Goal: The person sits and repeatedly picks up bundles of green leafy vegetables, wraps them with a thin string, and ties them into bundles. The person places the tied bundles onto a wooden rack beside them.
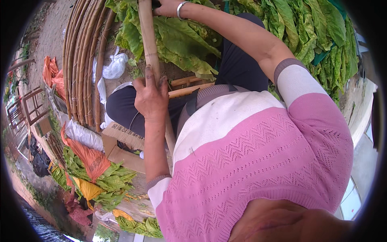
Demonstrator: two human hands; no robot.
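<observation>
My left hand (152,98) is closed around a long pale wooden or bamboo pole (148,39), with one finger lying along it. The pole runs from the top edge down past my wrist and rests close against my lap. My right hand (169,7), with a silver bangle above it, is at the top edge beside the pole. Its fingers are partly cut off and hidden, so what it holds cannot be told. Broad green leaves (181,39), resembling tobacco, spread below that hand, between the pole and my dark-trousered leg.
Several bamboo poles (81,60) lie side by side at left, near a white plastic bag (116,66). A cardboard box (127,160) sits by my left knee. More leaves (302,24) are heaped at right. An orange sack (90,157) covers other leaves. Another person (77,211) is at lower left.
</observation>
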